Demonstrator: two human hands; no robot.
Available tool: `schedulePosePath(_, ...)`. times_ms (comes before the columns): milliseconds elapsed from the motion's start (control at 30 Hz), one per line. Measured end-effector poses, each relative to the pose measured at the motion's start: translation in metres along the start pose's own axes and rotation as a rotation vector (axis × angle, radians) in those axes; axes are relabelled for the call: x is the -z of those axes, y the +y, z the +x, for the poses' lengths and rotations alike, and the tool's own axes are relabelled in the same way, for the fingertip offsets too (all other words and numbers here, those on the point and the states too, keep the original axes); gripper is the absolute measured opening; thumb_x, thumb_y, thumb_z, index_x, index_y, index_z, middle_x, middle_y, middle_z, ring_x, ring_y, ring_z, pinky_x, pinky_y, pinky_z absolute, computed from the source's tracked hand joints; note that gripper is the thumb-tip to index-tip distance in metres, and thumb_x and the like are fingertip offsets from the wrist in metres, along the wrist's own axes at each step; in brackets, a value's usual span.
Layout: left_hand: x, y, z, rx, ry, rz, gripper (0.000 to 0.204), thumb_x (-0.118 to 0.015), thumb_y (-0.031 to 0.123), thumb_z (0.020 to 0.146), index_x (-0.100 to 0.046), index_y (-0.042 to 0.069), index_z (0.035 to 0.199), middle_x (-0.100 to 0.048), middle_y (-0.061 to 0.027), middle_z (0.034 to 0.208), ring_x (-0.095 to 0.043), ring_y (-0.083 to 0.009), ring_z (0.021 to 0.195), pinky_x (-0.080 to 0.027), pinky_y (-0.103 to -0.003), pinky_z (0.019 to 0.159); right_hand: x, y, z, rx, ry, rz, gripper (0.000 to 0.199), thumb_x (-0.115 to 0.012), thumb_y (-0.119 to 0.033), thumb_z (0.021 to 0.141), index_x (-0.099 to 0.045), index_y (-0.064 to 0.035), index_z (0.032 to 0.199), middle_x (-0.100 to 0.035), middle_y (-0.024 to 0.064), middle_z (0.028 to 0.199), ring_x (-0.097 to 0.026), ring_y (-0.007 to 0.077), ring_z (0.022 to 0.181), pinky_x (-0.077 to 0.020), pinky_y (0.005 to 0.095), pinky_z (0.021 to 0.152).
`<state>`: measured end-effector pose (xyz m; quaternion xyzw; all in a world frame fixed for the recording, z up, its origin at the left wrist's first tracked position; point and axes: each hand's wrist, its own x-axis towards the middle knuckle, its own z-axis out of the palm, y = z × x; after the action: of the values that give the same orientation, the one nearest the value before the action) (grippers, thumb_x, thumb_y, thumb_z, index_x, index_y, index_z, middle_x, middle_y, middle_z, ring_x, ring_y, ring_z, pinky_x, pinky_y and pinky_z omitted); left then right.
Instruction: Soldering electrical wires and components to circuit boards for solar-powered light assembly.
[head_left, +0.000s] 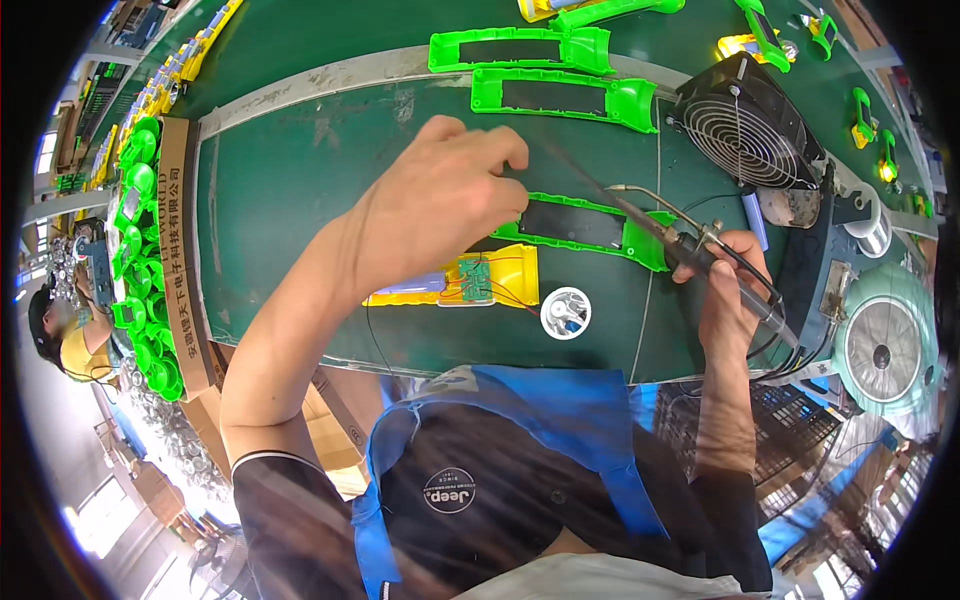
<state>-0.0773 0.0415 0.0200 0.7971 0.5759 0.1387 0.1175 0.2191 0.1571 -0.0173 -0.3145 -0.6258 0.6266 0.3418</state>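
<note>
My right hand (728,290) is wrapped round a soldering iron (690,248) with a thin curved metal tube along it, its tip angled up and left. Over the work surface, my left hand (465,185) has its fingers curled close together. Whatever they may pinch is hidden or too small to make out. Just right of and below those fingers lies a green plastic casing (633,237) with a dark panel. Below the left hand is a yellow casing (517,268) holding a green circuit board (476,279), a battery and wires. A wire leads toward a round silver reflector (566,313).
Two more green casings (630,100) lie at the back. A black fan (745,120) with a wire grille stands back right, and a round pale-green fan (882,345) is at far right. On the left, a cardboard box (180,250) borders heaped green parts (140,270). Another person (85,335) works beyond.
</note>
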Motion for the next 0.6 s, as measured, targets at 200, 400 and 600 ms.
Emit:
schedulePosePath(200, -0.011, 0.042, -0.026, 0.202, 0.239, -0.109, 0.023, -0.076, 0.007, 0.065, -0.064, 0.010, 0.085, -0.055, -0.0036, 0.099, -0.053, -0.0244, 0.097, -0.038, -0.038, 0.082, -0.014, 0.007, 0.013, 0.162, 0.107, 0.049, 0.034, -0.062, -0.027, 0.091, -0.052, 0.0015, 0.107, -0.065, 0.0131, 0.095, -0.063, 0.0180, 0.084, -0.0447, 0.0318, 0.085)
schedulePosePath(400, -0.032, 0.057, -0.024, 0.114, 0.395, 0.040, 0.019, -0.074, 0.007, 0.068, -0.062, 0.010, 0.082, -0.060, -0.0015, 0.090, -0.056, -0.0231, 0.094, -0.037, -0.038, 0.085, -0.052, 0.014, 0.037, 0.102, 0.098, 0.114, 0.035, -0.058, -0.032, 0.095, -0.052, -0.0023, 0.111, -0.065, 0.0097, 0.097, -0.060, 0.0145, 0.089, -0.0430, 0.0292, 0.086)
schedulePosePath(600, -0.059, 0.075, -0.004, 0.204, 0.546, 0.054, 0.018, -0.073, 0.008, 0.069, -0.063, 0.011, 0.084, -0.061, -0.0006, 0.080, -0.058, -0.0204, 0.087, -0.038, -0.037, 0.084, -0.081, 0.013, 0.011, -0.036, 0.006, 0.261, 0.031, -0.056, -0.032, 0.096, -0.050, -0.0058, 0.112, -0.057, 0.0064, 0.101, -0.054, 0.0151, 0.091, -0.0446, 0.0302, 0.081)
